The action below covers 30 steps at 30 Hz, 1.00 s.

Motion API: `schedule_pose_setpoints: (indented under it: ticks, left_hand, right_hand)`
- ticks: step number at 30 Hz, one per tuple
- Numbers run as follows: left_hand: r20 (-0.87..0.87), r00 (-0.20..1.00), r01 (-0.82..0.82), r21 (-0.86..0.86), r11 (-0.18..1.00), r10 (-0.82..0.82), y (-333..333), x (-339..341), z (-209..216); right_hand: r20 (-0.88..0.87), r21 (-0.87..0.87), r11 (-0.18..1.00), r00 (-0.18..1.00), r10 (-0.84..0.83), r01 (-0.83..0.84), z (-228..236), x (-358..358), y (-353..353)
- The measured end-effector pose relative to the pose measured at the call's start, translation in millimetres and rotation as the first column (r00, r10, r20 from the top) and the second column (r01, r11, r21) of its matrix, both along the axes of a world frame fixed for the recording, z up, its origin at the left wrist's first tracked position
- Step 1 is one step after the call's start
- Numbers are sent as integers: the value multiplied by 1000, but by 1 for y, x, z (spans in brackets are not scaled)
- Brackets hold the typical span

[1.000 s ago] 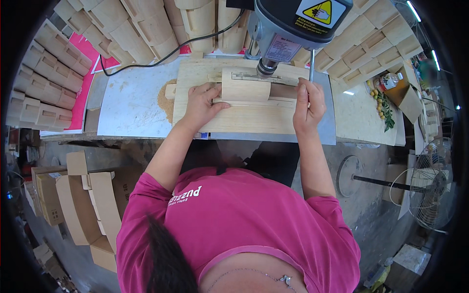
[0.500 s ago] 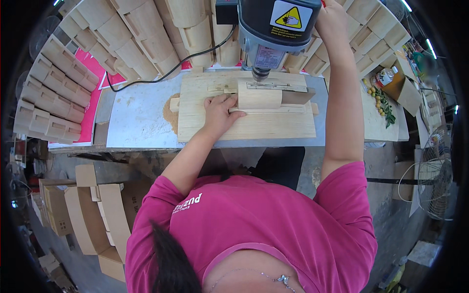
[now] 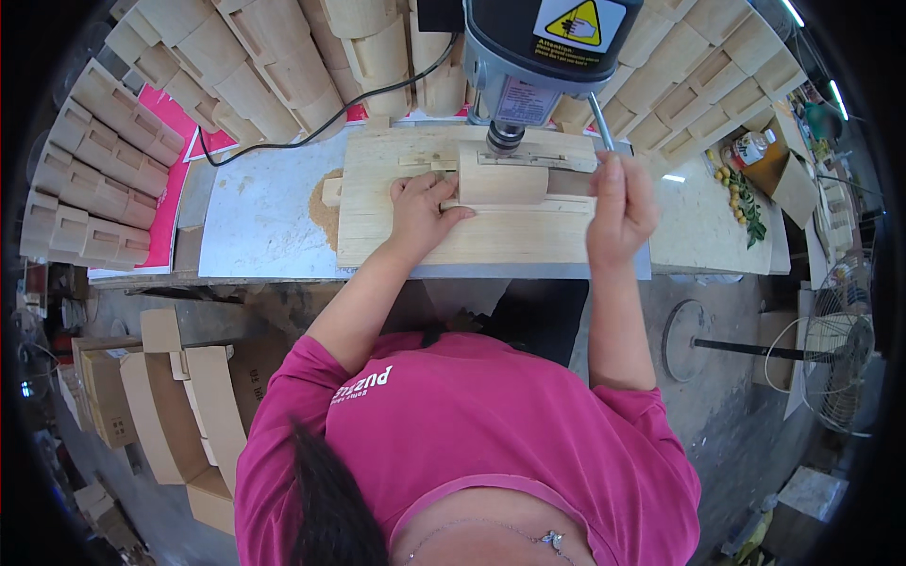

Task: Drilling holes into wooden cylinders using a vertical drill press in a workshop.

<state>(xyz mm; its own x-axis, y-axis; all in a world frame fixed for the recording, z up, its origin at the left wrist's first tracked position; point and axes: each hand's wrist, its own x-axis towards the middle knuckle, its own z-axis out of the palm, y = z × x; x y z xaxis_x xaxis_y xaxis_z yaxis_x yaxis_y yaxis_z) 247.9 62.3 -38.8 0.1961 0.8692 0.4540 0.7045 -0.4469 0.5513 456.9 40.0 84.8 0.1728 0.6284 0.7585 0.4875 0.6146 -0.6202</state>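
Observation:
Beneath the drill press (image 3: 543, 61), a pale wooden block with a curved side (image 3: 503, 181) lies in a jig on a flat wooden board (image 3: 406, 243). My left hand (image 3: 422, 209) rests on the board, fingers closed against the block's left end and thumb stretched along the front. My right hand (image 3: 623, 209) is closed around the lower end of the drill press's metal lever (image 3: 600, 123), right of the block. The drill chuck (image 3: 505, 138) hangs just over the block's far edge; the bit's tip is hard to make out.
Stacked wooden pieces with slots (image 3: 274, 66) line the table's back and left side. A black cable (image 3: 349, 111) loops behind the board, and sawdust (image 3: 326, 212) lies at its left. Small yellow fruits (image 3: 731, 193) with leaves are at right. An open cardboard box (image 3: 179, 396) stands lower left.
My right hand has come down and toward me from up beside the machine, bringing the lever down with it. The chuck sits slightly lower in view. My left hand stays at the block's left end.

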Motion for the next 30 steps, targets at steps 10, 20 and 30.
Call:
schedule_pose_setpoints:
  ticks: [10,20,30]
  left_hand:
    - [-35,999,-17,-38,999,16,2,1,-1]
    - [-32,999,-12,-89,996,9,0,2,6]
    - [169,986,29,-235,972,12,6,9,8]
  right_hand:
    - [158,260,962,987,41,-81,-47,5,27]
    - [183,20,984,966,-180,180,115,-2,89]
    - [44,-340,922,976,213,-186,21,43,84]
